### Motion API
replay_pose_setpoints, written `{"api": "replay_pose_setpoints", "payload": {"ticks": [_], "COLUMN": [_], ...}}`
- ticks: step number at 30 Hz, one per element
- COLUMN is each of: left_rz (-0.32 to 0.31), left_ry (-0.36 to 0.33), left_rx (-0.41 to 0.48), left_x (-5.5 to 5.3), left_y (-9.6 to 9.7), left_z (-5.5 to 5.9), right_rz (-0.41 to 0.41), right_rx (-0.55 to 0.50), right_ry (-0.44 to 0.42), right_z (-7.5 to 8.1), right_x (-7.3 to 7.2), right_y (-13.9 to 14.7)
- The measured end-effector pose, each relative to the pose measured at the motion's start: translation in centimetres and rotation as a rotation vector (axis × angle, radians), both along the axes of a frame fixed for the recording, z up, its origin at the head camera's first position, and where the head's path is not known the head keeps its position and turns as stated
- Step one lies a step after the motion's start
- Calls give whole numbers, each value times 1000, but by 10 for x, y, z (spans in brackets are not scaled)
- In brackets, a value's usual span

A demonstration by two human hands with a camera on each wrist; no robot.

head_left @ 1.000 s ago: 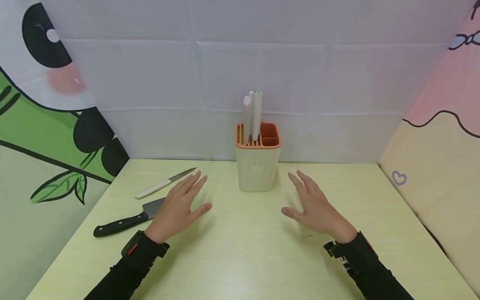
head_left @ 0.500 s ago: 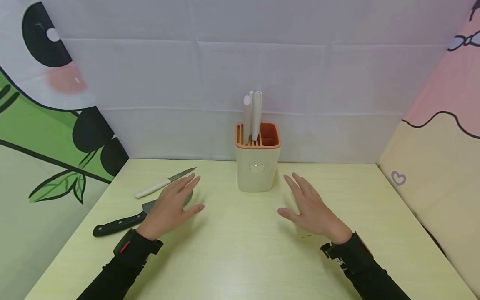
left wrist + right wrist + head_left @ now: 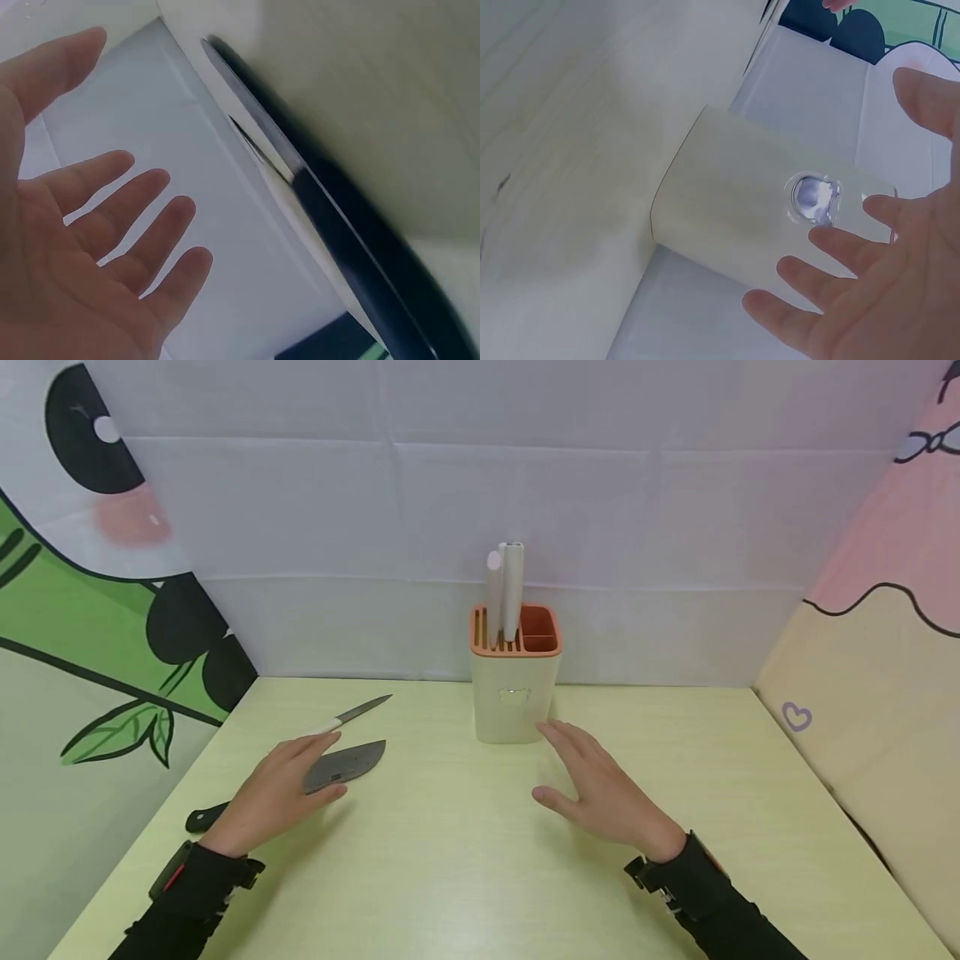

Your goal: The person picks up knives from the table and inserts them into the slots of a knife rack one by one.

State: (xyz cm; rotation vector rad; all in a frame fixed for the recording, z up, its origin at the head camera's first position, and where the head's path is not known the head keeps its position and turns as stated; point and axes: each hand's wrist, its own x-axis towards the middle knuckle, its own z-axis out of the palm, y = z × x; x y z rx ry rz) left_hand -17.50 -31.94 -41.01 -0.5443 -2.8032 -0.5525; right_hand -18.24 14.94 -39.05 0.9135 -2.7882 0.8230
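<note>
My left hand (image 3: 273, 789) hovers over the black-handled cleaver (image 3: 348, 766), fingers spread and holding nothing. It hides part of the cleaver's handle and blade in the head view; the left wrist view shows the dark cleaver handle (image 3: 360, 262) apart from the palm. Just behind lies a small knife (image 3: 363, 707) with a white handle, partly covered by the hand. My right hand (image 3: 600, 789), also empty with loosely straight fingers, is in front of the cream knife holder (image 3: 513, 697). That holder has an orange slotted top, and two white handles (image 3: 512, 593) stand up from it.
The pale wooden table (image 3: 450, 877) runs back to a grey-white cloth wall (image 3: 337, 518). Printed cloth panels stand along both sides. The holder is close to the back edge, with open compartments at the right of its top.
My left hand has moved left and toward me, uncovering the cleaver's blade and covering part of its handle. The right hand has shifted slightly left and nearer. The knives and holder stay put.
</note>
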Motion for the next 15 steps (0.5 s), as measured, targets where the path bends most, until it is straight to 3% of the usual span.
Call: {"api": "replay_pose_setpoints", "payload": {"ticks": [15], "left_rz": [116], "left_ry": [-80], "left_rx": [-70], "left_x": [10], "left_y": [-58], "left_z": [-11], "right_rz": [60], "right_rx": [26], "right_ry": [-9], "right_z": [-8], "right_x": [9], "right_y": [-15]}}
